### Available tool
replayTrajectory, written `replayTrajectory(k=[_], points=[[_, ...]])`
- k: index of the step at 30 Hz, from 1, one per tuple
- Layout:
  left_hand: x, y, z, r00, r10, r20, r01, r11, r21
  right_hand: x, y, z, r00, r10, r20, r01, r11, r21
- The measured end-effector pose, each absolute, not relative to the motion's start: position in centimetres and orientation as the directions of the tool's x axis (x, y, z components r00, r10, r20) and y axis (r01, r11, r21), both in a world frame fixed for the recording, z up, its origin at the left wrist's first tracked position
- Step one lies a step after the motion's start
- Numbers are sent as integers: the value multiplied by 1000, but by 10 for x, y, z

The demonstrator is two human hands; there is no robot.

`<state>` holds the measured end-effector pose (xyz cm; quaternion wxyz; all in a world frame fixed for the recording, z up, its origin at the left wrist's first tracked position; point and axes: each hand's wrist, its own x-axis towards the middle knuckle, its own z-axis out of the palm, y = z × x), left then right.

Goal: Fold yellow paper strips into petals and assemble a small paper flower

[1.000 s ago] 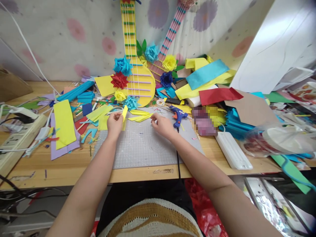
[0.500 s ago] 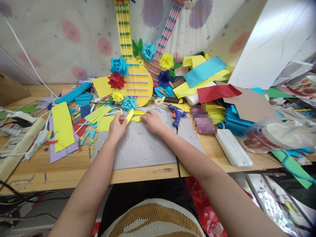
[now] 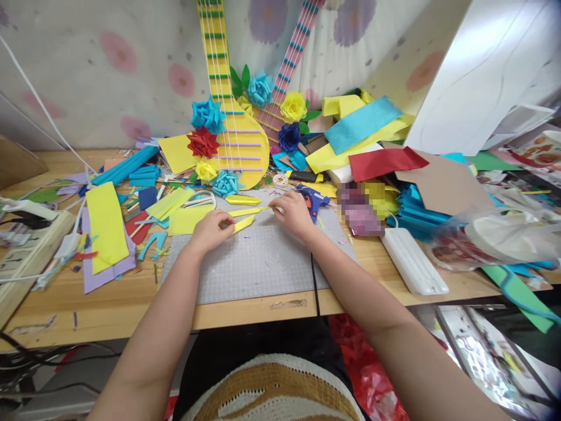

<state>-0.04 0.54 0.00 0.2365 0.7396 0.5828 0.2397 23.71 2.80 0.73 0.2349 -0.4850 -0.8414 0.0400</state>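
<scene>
- Here's the left hand [image 3: 213, 231], thumb and fingers clamped on a short, pointed, bright-yellow paper strip [image 3: 245, 223], its free end angling out toward the right over the grey gridded cutting mat [image 3: 254, 269].
- Across to the right hand [image 3: 291, 213]: fingertips right at the tip of a long, thin yellow paper strip [image 3: 248, 211], and I cannot tell whether they pinch it or merely touch.
- Just beyond, a flat yellow paper strip with pointed ends [image 3: 243, 200] lies on the mat, near both hands.
- Close behind the right hand and partly covered by it, there's a blue plastic glue gun with an orange trigger [image 3: 322, 200].
- At the back, a yellow guitar-shaped craft piece with white strings [image 3: 252, 140] stands tall, a red paper flower [image 3: 203, 142] at its left edge.
</scene>
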Motion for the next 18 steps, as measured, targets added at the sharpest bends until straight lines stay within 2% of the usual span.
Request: replayTrajectory(k=[3,6,10,15,18], points=[[0,10,-2,145,964,224,802,-247,544,243,28,2,-229,898,376,770,403,-494],[3,17,-3,85,957,276,821,-224,525,243,25,-4,-100,934,342,686,314,-657],[15,26,2,89,946,311,855,-234,464,241,23,-7,-62,938,341,617,305,-725],[29,39,5,288,931,225,871,-353,342,244,26,-9,37,950,309,490,253,-834],[34,43,7,307,933,187,900,-349,261,247,28,-11,78,952,297,432,236,-871]])
